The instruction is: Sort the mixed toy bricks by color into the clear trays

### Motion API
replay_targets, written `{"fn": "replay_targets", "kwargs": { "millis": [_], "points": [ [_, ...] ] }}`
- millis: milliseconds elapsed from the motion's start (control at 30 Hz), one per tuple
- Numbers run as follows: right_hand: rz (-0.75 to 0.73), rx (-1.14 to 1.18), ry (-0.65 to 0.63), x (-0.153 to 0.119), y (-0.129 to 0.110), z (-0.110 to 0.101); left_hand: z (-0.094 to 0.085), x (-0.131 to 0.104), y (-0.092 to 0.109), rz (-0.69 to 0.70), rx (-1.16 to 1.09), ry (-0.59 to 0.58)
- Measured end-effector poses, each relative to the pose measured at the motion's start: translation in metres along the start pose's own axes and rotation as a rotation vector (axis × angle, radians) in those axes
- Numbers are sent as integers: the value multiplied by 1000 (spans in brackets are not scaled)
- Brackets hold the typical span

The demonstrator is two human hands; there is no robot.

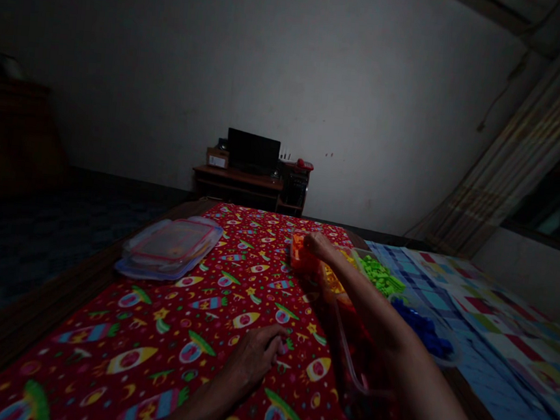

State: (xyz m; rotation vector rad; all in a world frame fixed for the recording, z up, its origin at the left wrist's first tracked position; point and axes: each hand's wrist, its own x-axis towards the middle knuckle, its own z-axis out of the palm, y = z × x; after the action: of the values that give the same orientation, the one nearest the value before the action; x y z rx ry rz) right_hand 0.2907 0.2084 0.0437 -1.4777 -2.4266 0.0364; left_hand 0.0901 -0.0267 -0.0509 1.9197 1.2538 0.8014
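My right hand (319, 245) reaches forward over a clear container of small orange pieces (298, 245). Its fingers are bent inward, and whatever they grip is hidden. Beneath my right forearm lie yellow pieces (333, 280), partly covered. Bright green pieces (382, 276) and dark blue pieces (424, 330) fill containers to the right of that arm. Closer to me, a clear container (346, 354) is half hidden by the forearm, its contents too dark to make out. My left hand (258, 352) rests low over the red patterned cloth (234, 284), fingers curled, their contents unclear.
Several clear lids (171, 247) lie stacked at the cloth's left side. To the right is a bed with a blue sheet (486, 372) and a patchwork cover (508, 289). A desk (238, 177) with a black monitor (252, 151) stands against the far wall.
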Motion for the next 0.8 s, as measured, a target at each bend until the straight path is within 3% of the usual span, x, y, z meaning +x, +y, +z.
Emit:
{"fn": "replay_targets", "kwargs": {
  "millis": [800],
  "points": [
    [152, 23, 21, -8, -31, 4, 1, 1, -3, 17, -14, 0]
  ]
}}
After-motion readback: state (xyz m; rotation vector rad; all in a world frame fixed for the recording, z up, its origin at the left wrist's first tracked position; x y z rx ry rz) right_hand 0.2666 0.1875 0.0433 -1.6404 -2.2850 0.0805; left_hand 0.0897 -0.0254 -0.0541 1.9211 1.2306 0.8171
